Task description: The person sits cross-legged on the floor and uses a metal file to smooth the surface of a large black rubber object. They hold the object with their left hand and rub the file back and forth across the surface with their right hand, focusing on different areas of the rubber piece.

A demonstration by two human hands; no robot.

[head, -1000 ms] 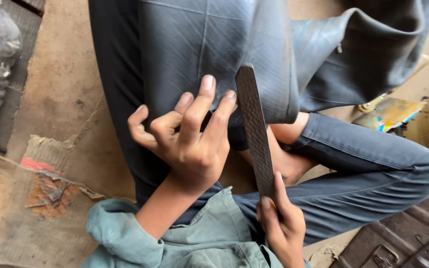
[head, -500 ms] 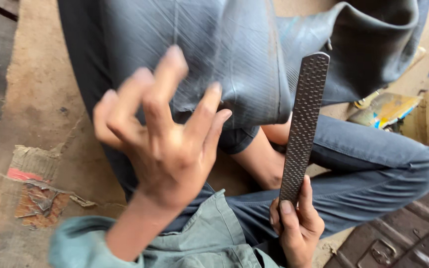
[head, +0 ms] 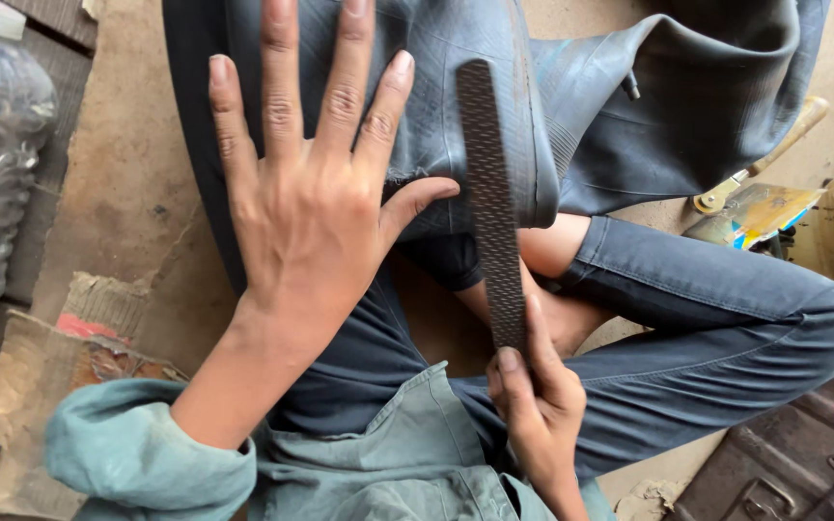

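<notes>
A large, dark grey rubber inner tube (head: 456, 106) drapes across the upper middle of the frame, over the lap of the seated person in dark jeans. It looks limp and floppy, light for its bulk, with a dull, grippy skin that folds readily; it probably handles best when pressed flat from above or pinched at a fold, not lifted by one edge. The long, flat, dark metal rasp (head: 490, 203) with a rough toothed face stands nearly upright in the centre, its tip lying against the tube. It appears stiff and fairly heavy, abrasive to bare skin, so the smoother lower end is the sensible place to grip. The left hand (head: 311, 203) is spread wide, fingers straight, holding nothing, hovering over or on the tube; contact is unclear. The right hand (head: 538, 405), bottom centre, is wrapped around the rasp's lower end.
</notes>
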